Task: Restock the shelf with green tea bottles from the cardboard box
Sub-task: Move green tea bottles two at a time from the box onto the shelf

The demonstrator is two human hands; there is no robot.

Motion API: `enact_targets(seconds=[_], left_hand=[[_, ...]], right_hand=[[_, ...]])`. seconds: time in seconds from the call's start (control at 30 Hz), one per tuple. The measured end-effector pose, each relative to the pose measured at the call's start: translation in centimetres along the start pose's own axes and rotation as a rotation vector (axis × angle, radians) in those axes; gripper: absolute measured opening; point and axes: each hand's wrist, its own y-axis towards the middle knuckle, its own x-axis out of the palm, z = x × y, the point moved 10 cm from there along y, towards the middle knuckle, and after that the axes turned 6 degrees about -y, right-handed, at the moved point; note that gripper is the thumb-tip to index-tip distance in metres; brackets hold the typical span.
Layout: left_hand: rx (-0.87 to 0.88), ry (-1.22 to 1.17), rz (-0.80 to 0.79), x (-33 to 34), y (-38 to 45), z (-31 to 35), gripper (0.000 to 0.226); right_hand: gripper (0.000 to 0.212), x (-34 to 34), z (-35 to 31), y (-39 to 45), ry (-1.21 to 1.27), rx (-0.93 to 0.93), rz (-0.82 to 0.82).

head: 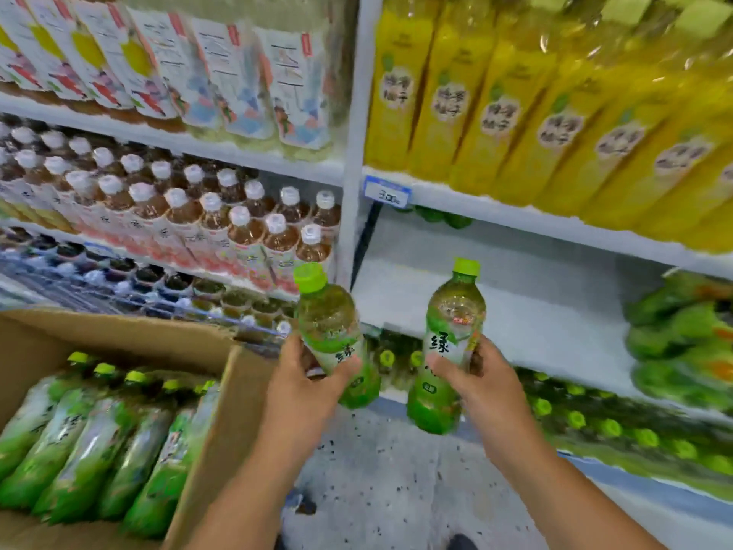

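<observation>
1. My left hand (305, 385) grips a clear plastic green tea bottle with a lime-green cap (332, 331) round its label; the bottle tilts left, cap uppermost.
2. My right hand (482, 385) holds a second green-capped tea bottle (450, 347), near upright, fingers curled round its middle.
3. Both bottles are held apart from each other, in the air before the white metal shelf board (515, 307), not resting on it.
4. At the right end of that shelf lie blurred green-labelled bottles (682, 335).
5. The open brown cardboard box (206, 442) sits lower left, with a row of green tea bottles (99, 442) lying inside, caps pointing away from me.
6. Yellow-labelled bottles (555, 113) fill the shelf above; white-capped brown tea bottles (178, 208) stand in the left bay.
7. Speckled grey floor (380, 482) below.
</observation>
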Motion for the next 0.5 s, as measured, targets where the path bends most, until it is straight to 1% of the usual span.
enact_targets(seconds=[0.1,0.2,0.33,0.5], left_hand=[[0.016,0.003,-0.021,5.8,1.8,-0.6,0.035],[0.075,0.067,-0.031,10.0,4.3,-0.7,0.032],[0.171,0.176,0.007,12.3,7.9,-0.6,0.034],[0.277,0.276,0.029,13.7,12.4,-1.6,0.035]], right_hand=[[0.036,-4.5,1.1,3.1,-0.034,-0.064,0.040],[0.036,-7.0,1.7,6.7,-0.075,-0.133,0.060],[0.042,-8.1,2.5,11.0,-0.077,-0.216,0.121],[0.049,-7.7,2.9,15.3,-0.083,-0.349,0.213]])
